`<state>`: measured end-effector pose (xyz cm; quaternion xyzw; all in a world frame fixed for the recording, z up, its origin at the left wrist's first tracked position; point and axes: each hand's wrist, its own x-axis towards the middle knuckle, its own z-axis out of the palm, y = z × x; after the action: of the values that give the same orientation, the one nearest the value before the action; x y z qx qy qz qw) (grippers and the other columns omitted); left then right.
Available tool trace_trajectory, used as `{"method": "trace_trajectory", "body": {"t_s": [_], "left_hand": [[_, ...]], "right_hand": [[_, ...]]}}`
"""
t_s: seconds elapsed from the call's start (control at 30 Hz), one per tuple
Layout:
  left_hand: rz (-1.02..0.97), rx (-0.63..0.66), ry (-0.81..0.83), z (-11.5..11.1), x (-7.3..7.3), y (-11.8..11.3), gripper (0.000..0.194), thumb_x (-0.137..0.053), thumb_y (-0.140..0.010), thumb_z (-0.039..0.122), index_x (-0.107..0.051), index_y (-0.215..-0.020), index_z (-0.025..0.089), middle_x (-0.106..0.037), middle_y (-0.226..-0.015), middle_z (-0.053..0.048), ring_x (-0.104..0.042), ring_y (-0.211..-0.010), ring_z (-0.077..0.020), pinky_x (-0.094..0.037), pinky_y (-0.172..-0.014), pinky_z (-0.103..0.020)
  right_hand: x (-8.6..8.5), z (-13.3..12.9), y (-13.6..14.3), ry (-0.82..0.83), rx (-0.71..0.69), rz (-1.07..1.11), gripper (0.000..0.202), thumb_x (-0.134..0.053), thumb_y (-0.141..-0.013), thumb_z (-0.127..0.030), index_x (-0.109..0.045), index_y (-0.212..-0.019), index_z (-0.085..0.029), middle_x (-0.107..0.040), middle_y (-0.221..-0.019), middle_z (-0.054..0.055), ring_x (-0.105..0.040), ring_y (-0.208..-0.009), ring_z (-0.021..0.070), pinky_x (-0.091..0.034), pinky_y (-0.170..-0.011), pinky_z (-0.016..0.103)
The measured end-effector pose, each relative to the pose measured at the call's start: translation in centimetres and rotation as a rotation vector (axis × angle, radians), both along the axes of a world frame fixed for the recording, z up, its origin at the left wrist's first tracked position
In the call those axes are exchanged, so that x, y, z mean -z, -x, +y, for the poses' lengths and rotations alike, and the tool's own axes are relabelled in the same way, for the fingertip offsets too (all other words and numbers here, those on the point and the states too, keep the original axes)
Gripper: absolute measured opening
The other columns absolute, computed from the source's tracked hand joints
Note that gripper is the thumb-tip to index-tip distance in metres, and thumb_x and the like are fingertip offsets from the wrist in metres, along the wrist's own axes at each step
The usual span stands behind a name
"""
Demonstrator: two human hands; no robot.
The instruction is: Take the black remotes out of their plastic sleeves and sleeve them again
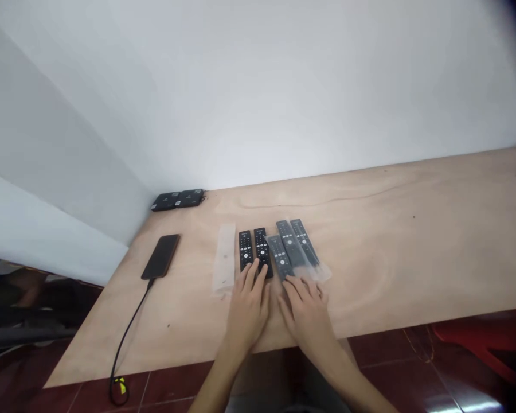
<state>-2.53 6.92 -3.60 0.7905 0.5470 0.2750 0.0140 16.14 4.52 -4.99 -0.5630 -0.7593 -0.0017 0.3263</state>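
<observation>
My left hand (248, 304) lies with fingers stretched out over the lower ends of two bare black remote controls, the left one (245, 248) and the right one (262, 244). My right hand (306, 307) rests its spread fingertips at the bottom of the remotes in cloudy plastic sleeves. Of these, the nearest remote (280, 257) is slightly lower and overlaps its neighbour, the middle remote (289, 241); the outer remote (304, 241) is tilted to the right. An empty translucent sleeve (224, 258) is flat on the table, left of the bare remotes.
On the wooden table (391, 246), a dark phone (161, 257) lies at left, its black cable (129, 332) running over the front edge. Two black boxes, the left box (165, 201) and right box (189, 198), sit by the wall. A red chair (481, 338) stands at lower right.
</observation>
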Motion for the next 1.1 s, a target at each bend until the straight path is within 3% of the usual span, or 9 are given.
{"method": "trace_trajectory", "body": {"t_s": [0.07,0.13,0.23,0.33,0.43,0.57,0.87,1.0,1.1], "left_hand": [[-0.004,-0.021,0.007,0.0,0.5,-0.1,0.054,-0.053,-0.111,0.026,-0.050,-0.166,0.028,-0.047,-0.174,-0.012,-0.045,-0.160,-0.0388,-0.046,-0.126,-0.067],[-0.014,-0.035,0.013,0.3,0.6,-0.1,0.054,-0.057,-0.110,0.028,-0.053,-0.163,0.029,-0.047,-0.173,-0.014,-0.045,-0.160,-0.0415,-0.047,-0.125,-0.069],[-0.031,-0.035,0.014,0.7,0.5,-0.2,0.052,-0.058,-0.109,0.027,-0.056,-0.161,0.029,-0.053,-0.168,-0.016,-0.049,-0.156,-0.0428,-0.047,-0.123,-0.073],[-0.050,-0.043,0.033,0.9,0.3,-0.4,0.047,-0.057,-0.109,0.026,-0.059,-0.156,0.027,-0.052,-0.166,-0.017,-0.051,-0.154,-0.0420,-0.048,-0.122,-0.071],[-0.080,-0.038,0.059,1.1,0.1,-0.4,0.043,-0.057,-0.109,0.024,-0.060,-0.152,0.025,-0.050,-0.166,-0.017,-0.052,-0.153,-0.0397,-0.049,-0.123,-0.066],[-0.107,-0.016,0.084,1.4,-0.4,-0.2,0.040,-0.056,-0.108,0.021,-0.059,-0.147,0.024,-0.054,-0.158,-0.017,-0.054,-0.149,-0.0370,-0.048,-0.124,-0.064],[-0.142,-0.006,0.042,1.1,-0.9,0.0,0.044,-0.046,-0.109,0.012,-0.058,-0.149,0.023,-0.057,-0.156,-0.015,-0.055,-0.149,-0.0323,-0.048,-0.126,-0.058],[-0.179,0.134,-0.055,-0.3,-1.4,0.1,0.042,-0.046,-0.110,0.013,-0.062,-0.146,0.027,-0.064,-0.149,-0.013,-0.056,-0.149,-0.0309,-0.049,-0.124,-0.057],[-0.081,0.304,0.016,-1.7,-1.9,-0.2,0.046,-0.065,-0.108,0.030,-0.058,-0.153,0.029,-0.067,-0.149,-0.013,-0.056,-0.148,-0.0357,-0.049,-0.124,-0.062]], "right_hand": [[-0.2,-1.4,-0.9,0.033,-0.032,0.017,0.016,-0.062,-0.109,-0.027,-0.073,-0.120,-0.024,-0.078,-0.124,0.013,-0.065,-0.119,0.0374,-0.045,-0.103,0.055],[-0.4,-2.5,-2.0,0.081,-0.035,0.056,0.018,-0.061,-0.109,-0.025,-0.072,-0.123,-0.024,-0.075,-0.118,0.014,-0.065,-0.116,0.0377,-0.050,-0.098,0.055],[-0.6,-3.7,-3.8,0.127,-0.045,0.149,0.033,-0.059,-0.110,-0.026,-0.066,-0.142,-0.027,-0.070,-0.119,0.016,-0.065,-0.114,0.0380,-0.057,-0.095,0.055],[-0.7,-4.2,-5.6,0.172,-0.073,0.226,0.034,-0.060,-0.109,-0.027,-0.069,-0.141,-0.031,-0.067,-0.130,0.016,-0.066,-0.118,0.0376,-0.061,-0.099,0.057],[-0.8,-3.9,-7.4,0.215,-0.105,0.278,0.030,-0.062,-0.108,-0.027,-0.073,-0.135,-0.031,-0.063,-0.147,0.015,-0.062,-0.135,0.0384,-0.058,-0.110,0.059],[-1.1,-2.6,-10.1,0.287,-0.232,0.307,0.028,-0.063,-0.108,-0.027,-0.075,-0.133,-0.033,-0.070,-0.145,0.010,-0.063,-0.137,0.0354,-0.057,-0.114,0.057],[-1.8,-0.8,-13.5,0.399,-0.408,0.346,0.048,-0.063,-0.109,-0.029,-0.061,-0.156,-0.036,-0.069,-0.152,0.011,-0.060,-0.144,0.0362,-0.053,-0.120,0.061],[-2.2,-0.4,-13.3,0.448,-0.428,0.348,0.051,-0.064,-0.109,-0.029,-0.059,-0.159,-0.037,-0.069,-0.152,0.009,-0.060,-0.144,0.0344,-0.052,-0.121,0.060],[-3.1,0.2,-12.3,0.475,-0.489,0.345,0.055,-0.068,-0.106,-0.023,-0.061,-0.159,-0.038,-0.071,-0.151,0.008,-0.061,-0.142,0.0336,-0.052,-0.121,0.057]]}}
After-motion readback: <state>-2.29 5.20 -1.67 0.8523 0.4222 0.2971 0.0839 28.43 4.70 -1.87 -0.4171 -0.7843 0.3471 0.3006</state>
